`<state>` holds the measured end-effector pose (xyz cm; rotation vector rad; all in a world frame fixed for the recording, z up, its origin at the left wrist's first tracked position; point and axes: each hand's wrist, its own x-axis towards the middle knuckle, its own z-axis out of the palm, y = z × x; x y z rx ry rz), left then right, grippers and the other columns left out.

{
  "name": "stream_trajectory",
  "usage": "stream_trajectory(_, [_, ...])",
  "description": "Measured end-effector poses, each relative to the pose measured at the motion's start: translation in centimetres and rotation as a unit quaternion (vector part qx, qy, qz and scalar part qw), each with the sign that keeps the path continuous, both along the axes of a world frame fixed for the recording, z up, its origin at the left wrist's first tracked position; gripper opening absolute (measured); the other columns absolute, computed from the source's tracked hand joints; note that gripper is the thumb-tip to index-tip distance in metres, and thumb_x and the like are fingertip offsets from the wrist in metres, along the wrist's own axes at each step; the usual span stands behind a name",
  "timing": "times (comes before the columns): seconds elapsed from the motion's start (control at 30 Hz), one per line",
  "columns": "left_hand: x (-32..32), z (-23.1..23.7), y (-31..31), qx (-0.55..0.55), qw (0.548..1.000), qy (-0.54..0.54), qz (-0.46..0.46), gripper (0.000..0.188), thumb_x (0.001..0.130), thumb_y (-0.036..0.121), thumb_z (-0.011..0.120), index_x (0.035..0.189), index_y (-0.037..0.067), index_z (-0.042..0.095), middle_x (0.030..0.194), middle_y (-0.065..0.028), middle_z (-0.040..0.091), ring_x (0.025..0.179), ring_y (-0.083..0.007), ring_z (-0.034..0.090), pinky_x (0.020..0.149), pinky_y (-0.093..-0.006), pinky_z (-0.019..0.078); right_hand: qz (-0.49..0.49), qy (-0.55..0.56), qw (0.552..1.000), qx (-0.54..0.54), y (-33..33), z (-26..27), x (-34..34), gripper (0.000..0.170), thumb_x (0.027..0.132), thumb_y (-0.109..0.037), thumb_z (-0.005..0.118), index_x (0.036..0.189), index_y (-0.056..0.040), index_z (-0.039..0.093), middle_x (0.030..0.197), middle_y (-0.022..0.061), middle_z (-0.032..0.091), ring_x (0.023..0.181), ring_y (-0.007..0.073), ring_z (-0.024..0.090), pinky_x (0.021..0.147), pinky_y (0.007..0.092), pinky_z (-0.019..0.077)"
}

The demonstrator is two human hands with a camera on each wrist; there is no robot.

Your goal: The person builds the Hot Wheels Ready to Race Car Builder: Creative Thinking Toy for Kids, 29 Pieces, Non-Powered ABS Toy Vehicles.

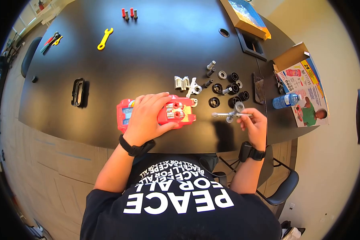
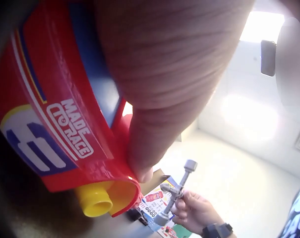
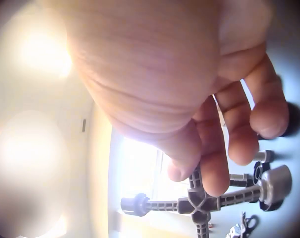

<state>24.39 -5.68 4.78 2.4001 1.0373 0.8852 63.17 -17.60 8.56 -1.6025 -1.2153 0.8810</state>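
A red toy car (image 1: 163,117) with blue windows and silver engine parts lies on the table in front of me. My left hand (image 1: 145,116) grips it from above, the fingers across its top and the thumb along its side. In the left wrist view a yellow hub (image 2: 96,201) juts from a wheel arch without a wheel. To the right of the car, my right hand (image 1: 254,124) pinches a grey cross-shaped lug wrench (image 3: 197,203) by one arm, between thumb and index finger. Its other arms, with socket ends, stick out, raised above the table.
Several black wheels (image 1: 217,88), grey rings and pegs lie beyond my right hand. A silver engine piece (image 1: 182,83) sits behind the car. Farther off are a yellow wrench (image 1: 105,39), a black frame (image 1: 78,92), a water bottle (image 1: 286,101) and a printed box (image 1: 308,88).
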Motion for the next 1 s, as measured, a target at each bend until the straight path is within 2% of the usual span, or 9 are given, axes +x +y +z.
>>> stream_trajectory(0.07, [0.0,0.1,0.0,-0.004,1.0,-0.002,0.006,0.079,0.075,0.043,0.102,0.141,0.008,0.073,0.149,-0.0112,0.074,0.136,-0.0349,0.067,0.118,-0.052,0.0443,-0.055,0.117,0.991,0.032,-1.9,-1.7,0.9,0.012,0.112,-0.012,0.075,0.113,0.0003,0.076,0.086,0.0106,0.08,0.066,0.0077,0.066,0.059,0.0231,0.049])
stream_trajectory(0.3, [0.6,0.1,0.3,-0.001,1.0,0.008,-0.001,0.08,0.075,0.044,0.102,0.14,0.008,0.073,0.146,-0.0123,0.074,0.131,-0.037,0.067,0.116,-0.0532,0.0448,-0.114,0.183,0.975,-0.048,-4.2,-5.5,1.8,0.021,0.114,-0.019,0.073,0.111,0.002,0.074,0.083,0.0136,0.081,0.057,0.0094,0.065,0.049,0.0225,0.0432])
stream_trajectory(0.37, [0.7,0.0,0.4,0.001,1.0,0.005,0.002,0.079,0.074,0.045,0.102,0.139,0.009,0.074,0.146,-0.0118,0.074,0.131,-0.0379,0.067,0.115,-0.053,0.0449,-0.133,0.167,0.974,-0.082,-3.7,-6.3,1.5,0.021,0.113,-0.02,0.075,0.111,0.0017,0.075,0.084,0.0126,0.082,0.054,0.0067,0.058,0.047,0.0212,0.0356])
stream_trajectory(0.57, [0.6,-0.1,0.3,0.004,1.0,0.01,0.002,0.079,0.074,0.039,0.102,0.141,0.009,0.073,0.148,-0.0109,0.075,0.131,-0.037,0.068,0.116,-0.0519,0.0456,-0.122,0.124,0.981,-0.084,-2.5,-6.8,1.7,0.021,0.111,-0.019,0.079,0.11,0.0019,0.078,0.077,0.0045,0.076,0.058,0.0045,0.056,0.05,0.0209,0.0356])
stream_trajectory(0.63, [0.6,0.0,0.3,0.005,1.0,0.012,0.005,0.079,0.074,0.04,0.102,0.142,0.009,0.073,0.149,-0.0108,0.074,0.132,-0.0372,0.068,0.116,-0.0519,0.0456,-0.121,-0.081,0.989,0.0,-1.8,-8.4,1.5,0.02,0.108,-0.017,0.083,0.113,0.0021,0.082,0.085,0.0014,0.074,0.063,0.0028,0.051,0.056,0.0201,0.0363])
stream_trajectory(0.77, [0.6,0.1,0.1,0.011,1.0,0.016,0.01,0.081,0.076,0.043,0.101,0.143,0.009,0.072,0.15,-0.0105,0.074,0.134,-0.0379,0.066,0.117,-0.0528,0.0449,-0.156,-0.059,0.986,0.016,-1.7,-8.1,0.6,0.021,0.105,-0.014,0.085,0.12,0.0006,0.084,0.102,0.0012,0.076,0.068,0.0015,0.05,0.06,0.0192,0.0373])
stream_trajectory(0.87, [0.4,-0.1,0.2,0.013,0.999,0.031,0.002,0.085,0.077,0.048,0.1,0.146,0.008,0.071,0.152,-0.0114,0.071,0.136,-0.0382,0.064,0.118,-0.0545,0.043,-0.147,-0.104,0.98,0.088,-2.3,-8.6,1.1,0.026,0.106,-0.011,0.084,0.129,-0.0001,0.083,0.132,0.0059,0.078,0.075,0.0012,0.055,0.064,0.0191,0.0429])
stream_trajectory(0.93, [0.4,0.2,0.1,0.019,0.999,0.044,-0.004,0.089,0.077,0.052,0.1,0.147,0.006,0.069,0.154,-0.0125,0.069,0.137,-0.0382,0.063,0.119,-0.0558,0.0415,-0.162,-0.071,0.978,0.113,-2.4,-9.1,0.5,0.027,0.107,-0.009,0.082,0.132,-0.0001,0.082,0.135,0.0073,0.078,0.076,0.0012,0.055,0.064,0.0191,0.0435])
stream_trajectory(1.0, [0.3,1.2,-0.2,0.013,0.995,0.1,-0.021,0.106,0.076,0.058,0.099,0.159,0.005,0.061,0.167,-0.0168,0.058,0.151,-0.0408,0.054,0.125,-0.0594,0.0352,-0.178,-0.041,0.972,0.145,-2.6,-9.1,0.1,0.03,0.108,-0.006,0.079,0.137,0.0,0.08,0.142,0.0098,0.077,0.076,0.0005,0.054,0.065,0.019,0.0446])
